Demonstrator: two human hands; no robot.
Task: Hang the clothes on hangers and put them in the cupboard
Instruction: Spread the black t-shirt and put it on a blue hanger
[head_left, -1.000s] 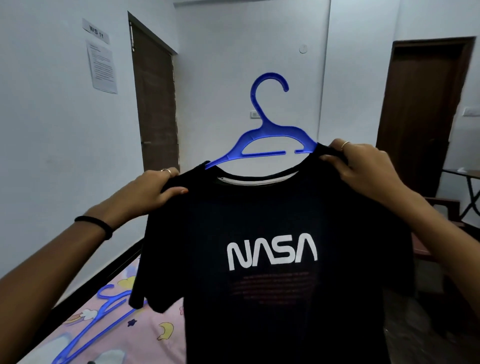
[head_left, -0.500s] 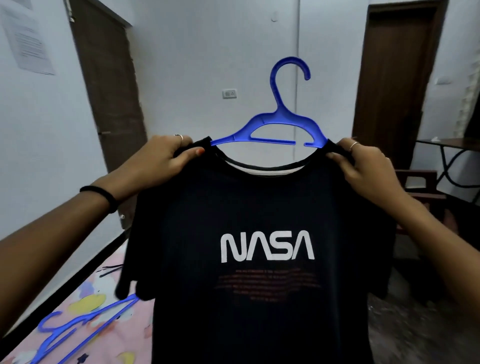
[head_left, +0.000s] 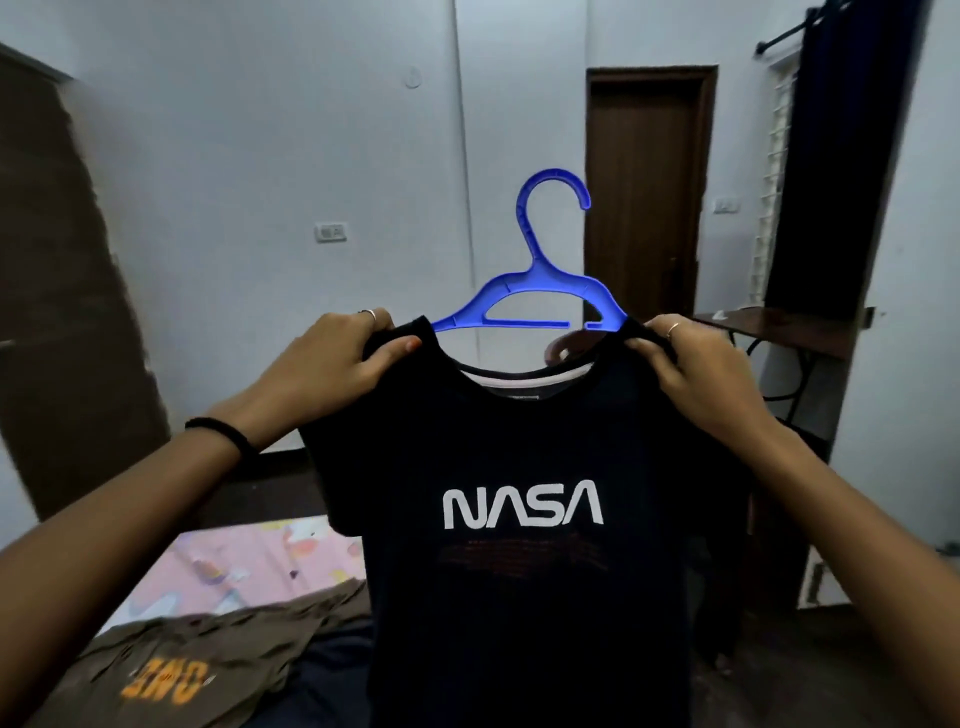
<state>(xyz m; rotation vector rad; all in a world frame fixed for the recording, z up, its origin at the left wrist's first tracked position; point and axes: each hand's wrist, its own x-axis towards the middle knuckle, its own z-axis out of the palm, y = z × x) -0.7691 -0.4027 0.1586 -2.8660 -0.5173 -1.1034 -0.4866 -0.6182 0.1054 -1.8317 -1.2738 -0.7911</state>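
Still, the shirt (head_left: 519, 597) could slide off the hanger (head_left: 540, 291) if either grip slackens, since the hands carry the weight. Left hand (head_left: 332, 364) and right hand (head_left: 696, 364) each pinch a shoulder, fingers curled. Black, with white lettering, it hangs mid-air, centre, near the bed (head_left: 249, 566).
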